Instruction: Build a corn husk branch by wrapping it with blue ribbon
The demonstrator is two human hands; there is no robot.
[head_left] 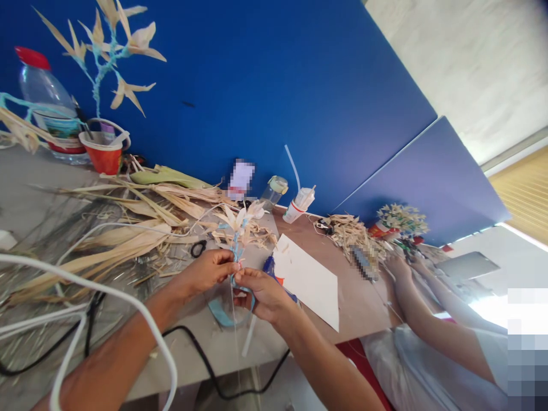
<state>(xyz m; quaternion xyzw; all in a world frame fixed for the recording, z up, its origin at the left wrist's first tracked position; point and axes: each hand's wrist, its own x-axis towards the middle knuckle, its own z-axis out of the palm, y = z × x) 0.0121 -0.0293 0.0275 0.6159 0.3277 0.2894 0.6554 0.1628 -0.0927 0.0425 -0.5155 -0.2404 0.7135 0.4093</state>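
Near the table's front edge, a small husk flower spray (238, 220) with a light blue wrapped stem stands upright between my hands. My left hand (216, 267) pinches the stem from the left, thumb and fingers together. Just below and to the right, my right hand (262, 291) has its fingers closed on the lower stem, close to my left fingertips. A thin pale strand hangs down from the fingers. Under the hands lies a roll of light blue tape (222, 314). A blue glue gun (269, 267) rests right behind my right hand, partly covered by it.
Dried corn husks (124, 245) cover the left of the table. A taller flower branch (103, 68), a bottle (51, 108) and a red cup (103, 155) stand at the back left. White cardboard (306, 282) lies right. White and black cables cross the front. Another person's arms (428, 319) are at far right.
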